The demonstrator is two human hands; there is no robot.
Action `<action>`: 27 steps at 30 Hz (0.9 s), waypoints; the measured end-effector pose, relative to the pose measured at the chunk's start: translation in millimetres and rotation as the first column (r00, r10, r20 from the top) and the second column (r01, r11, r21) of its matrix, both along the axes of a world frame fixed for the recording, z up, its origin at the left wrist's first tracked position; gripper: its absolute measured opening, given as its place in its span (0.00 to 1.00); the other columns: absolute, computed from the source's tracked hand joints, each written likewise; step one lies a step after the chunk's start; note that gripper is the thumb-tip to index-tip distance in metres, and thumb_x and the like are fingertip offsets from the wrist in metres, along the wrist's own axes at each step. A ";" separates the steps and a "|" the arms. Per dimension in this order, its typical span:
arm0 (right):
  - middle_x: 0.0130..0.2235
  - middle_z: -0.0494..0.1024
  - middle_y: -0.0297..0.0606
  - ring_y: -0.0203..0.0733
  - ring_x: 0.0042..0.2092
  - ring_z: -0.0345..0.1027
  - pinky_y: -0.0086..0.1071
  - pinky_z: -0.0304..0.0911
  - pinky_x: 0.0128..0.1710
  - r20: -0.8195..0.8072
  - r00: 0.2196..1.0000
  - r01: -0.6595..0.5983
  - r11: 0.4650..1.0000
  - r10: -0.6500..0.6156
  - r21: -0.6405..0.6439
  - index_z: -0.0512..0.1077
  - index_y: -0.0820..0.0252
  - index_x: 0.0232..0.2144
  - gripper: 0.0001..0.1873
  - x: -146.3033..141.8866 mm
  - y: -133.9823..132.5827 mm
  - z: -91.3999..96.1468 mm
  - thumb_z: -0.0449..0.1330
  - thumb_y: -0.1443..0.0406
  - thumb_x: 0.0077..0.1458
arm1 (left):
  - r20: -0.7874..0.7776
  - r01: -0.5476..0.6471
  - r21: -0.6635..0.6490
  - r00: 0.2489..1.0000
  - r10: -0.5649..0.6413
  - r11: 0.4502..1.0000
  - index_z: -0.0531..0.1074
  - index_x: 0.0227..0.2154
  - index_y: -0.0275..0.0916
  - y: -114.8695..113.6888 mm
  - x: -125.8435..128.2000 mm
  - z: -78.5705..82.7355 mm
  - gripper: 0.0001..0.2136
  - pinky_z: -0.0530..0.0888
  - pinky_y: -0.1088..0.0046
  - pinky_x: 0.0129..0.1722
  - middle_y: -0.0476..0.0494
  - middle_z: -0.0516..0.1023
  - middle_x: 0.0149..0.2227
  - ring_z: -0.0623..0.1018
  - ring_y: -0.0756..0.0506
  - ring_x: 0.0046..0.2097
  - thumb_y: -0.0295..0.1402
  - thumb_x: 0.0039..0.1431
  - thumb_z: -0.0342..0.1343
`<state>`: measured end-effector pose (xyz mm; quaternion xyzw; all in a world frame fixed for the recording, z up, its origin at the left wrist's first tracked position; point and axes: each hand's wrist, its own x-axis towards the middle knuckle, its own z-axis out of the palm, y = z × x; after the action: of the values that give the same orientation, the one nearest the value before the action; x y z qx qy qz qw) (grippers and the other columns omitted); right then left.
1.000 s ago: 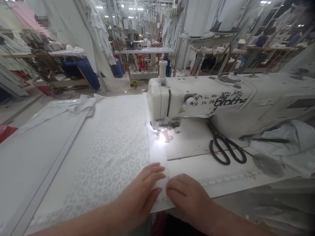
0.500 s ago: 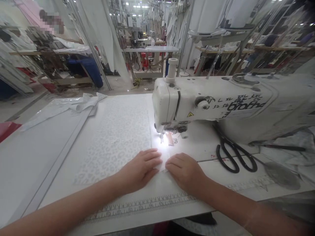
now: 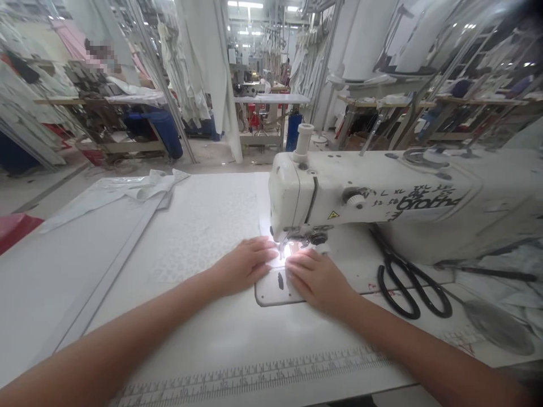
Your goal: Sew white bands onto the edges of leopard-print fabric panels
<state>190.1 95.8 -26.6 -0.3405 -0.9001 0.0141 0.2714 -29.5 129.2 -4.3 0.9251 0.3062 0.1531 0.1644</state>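
Observation:
A pale fabric piece with a faint leopard print [image 3: 190, 246] lies flat on the sewing table, its right edge under the lit needle area of the white sewing machine [image 3: 292, 195]. My left hand [image 3: 246, 263] rests on the fabric just left of the presser foot [image 3: 281, 250], palm down with fingers stretched out. On the other side of the foot, my right hand [image 3: 320, 280] lies flat with its fingers extended toward the needle. Between the hands the metal needle plate [image 3: 274, 294] shows. Glare blurs the stitching spot.
Black-handled scissors [image 3: 401, 282] lie on the table right of my right hand. A printed ruler scale [image 3: 263, 376] runs along the front edge. A crumpled pale cloth [image 3: 156, 186] sits at the far left. Behind are other workstations and hanging garments [image 3: 182, 73].
Both hands have moved forward to the needle, and the printed fabric has slid away from me with them. The needle plate has come into view. The camera view has shifted slightly.

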 end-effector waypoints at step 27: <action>0.47 0.74 0.44 0.46 0.45 0.66 0.40 0.61 0.41 0.028 0.998 0.056 0.998 -0.056 0.004 0.69 0.63 0.44 0.14 -0.6 -0.8 0.2 0.48 0.68 0.59 | -0.076 -0.010 0.022 0.997 0.011 1.000 0.65 0.50 0.45 10.0 -8.9 -0.2 0.15 0.61 0.59 0.53 0.42 0.67 0.51 0.62 0.40 0.56 0.33 0.60 0.47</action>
<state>189.4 95.0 -26.5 -0.3652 -0.8941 0.0004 0.2594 -38.4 139.2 -4.4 0.9304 0.3154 0.1218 0.1419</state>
